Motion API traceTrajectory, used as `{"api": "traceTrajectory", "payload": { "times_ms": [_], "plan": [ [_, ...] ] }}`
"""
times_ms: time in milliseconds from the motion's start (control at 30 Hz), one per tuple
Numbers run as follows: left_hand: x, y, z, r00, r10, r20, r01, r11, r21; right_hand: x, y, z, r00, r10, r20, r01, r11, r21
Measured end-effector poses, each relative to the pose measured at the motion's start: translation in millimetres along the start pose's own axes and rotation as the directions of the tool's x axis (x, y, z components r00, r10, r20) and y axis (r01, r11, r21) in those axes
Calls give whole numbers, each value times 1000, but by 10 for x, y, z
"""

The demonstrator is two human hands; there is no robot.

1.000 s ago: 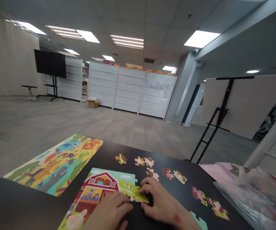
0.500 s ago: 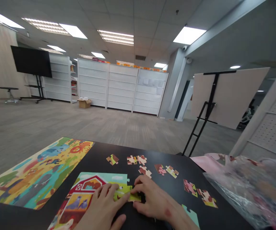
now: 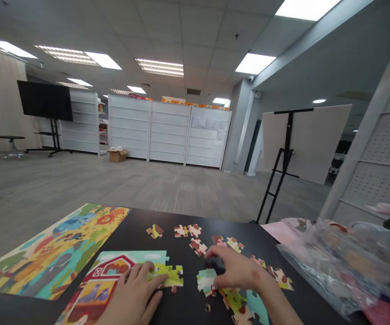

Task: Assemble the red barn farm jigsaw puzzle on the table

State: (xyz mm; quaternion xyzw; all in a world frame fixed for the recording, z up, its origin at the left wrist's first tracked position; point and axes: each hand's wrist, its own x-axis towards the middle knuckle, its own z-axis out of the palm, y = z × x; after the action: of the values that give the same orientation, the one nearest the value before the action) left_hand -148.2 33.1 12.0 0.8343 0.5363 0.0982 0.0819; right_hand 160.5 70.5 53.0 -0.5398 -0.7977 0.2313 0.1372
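My left hand (image 3: 135, 295) lies flat, fingers spread, on the part-built farm jigsaw with the red barn (image 3: 113, 275), pinning its green right edge to the black desk (image 3: 181, 239). My right hand (image 3: 237, 271) is curled loosely over a loose teal-and-white cardboard piece (image 3: 205, 280), fingertips touching it; I cannot tell whether it is pinched or only pressed. That piece sits just right of the built section, apart from it by a strip of bare desk. More loose pieces lie near my right wrist (image 3: 240, 302) and in a row farther back (image 3: 188, 231). A finished animal-print puzzle (image 3: 52, 253) lies to the left, and a clear plastic bag (image 3: 344, 266) to the right. I'd judge the fit goes best if I keep the built part held down, turn the piece until its tabs face the open edge, slide it flat and press straight down.
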Motion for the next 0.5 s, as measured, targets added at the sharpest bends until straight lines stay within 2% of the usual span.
{"api": "traceTrajectory", "payload": {
  "times_ms": [67, 167, 367, 500],
  "plan": [
    [-15, -57, -9, 1000, -11, 8, 11, 1000, -13, -21, 3, 101, 997, -4, 75, 5, 1000, -9],
    [-41, -110, 8, 1000, -13, 26, 13, 1000, -21, -18, -51, 218, 994, -20, 105, 24, 999, -37],
    [-102, -91, 69, 999, -16, -43, 16, 1000, 12, -4, -213, 274, 999, 18, 44, -16, 999, -46],
    [-106, -46, -23, 1000, -14, 27, 14, 1000, -8, 59, -274, 300, 997, -70, -14, 70, 996, 51]
  ]
}}
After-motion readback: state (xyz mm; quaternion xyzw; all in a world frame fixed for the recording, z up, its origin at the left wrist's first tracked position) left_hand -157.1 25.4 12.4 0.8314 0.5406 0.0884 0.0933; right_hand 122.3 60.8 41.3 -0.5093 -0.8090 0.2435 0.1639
